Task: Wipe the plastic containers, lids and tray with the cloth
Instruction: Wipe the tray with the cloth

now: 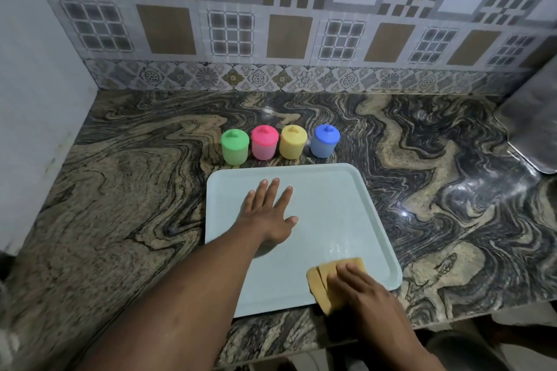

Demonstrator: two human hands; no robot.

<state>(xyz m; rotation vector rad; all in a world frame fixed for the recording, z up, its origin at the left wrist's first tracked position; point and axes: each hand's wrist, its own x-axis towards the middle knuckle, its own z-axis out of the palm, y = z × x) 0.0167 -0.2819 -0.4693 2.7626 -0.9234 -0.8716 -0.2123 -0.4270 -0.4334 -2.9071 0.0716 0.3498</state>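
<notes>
Left hand (269, 214) spread flat on the pale tray (331, 205), steadying it on the tabletop (120, 205); right hand (358, 289) presses straight fingers on the folded tan cloth (324, 280) at the tray's near right corner. Four lidded containers (278, 143) stand just beyond the tray. The near edge appears to sit at the tabletop's front, so a hard stroke could probably tip or slide the tray off

The table (422, 144) is polished, glossy swirled stone. The pale tray (331, 205) looks like smooth matt plastic, with wet streaks near the soft yellow cloth (319, 283). Glazed tiles (286, 9) line the wall.
</notes>
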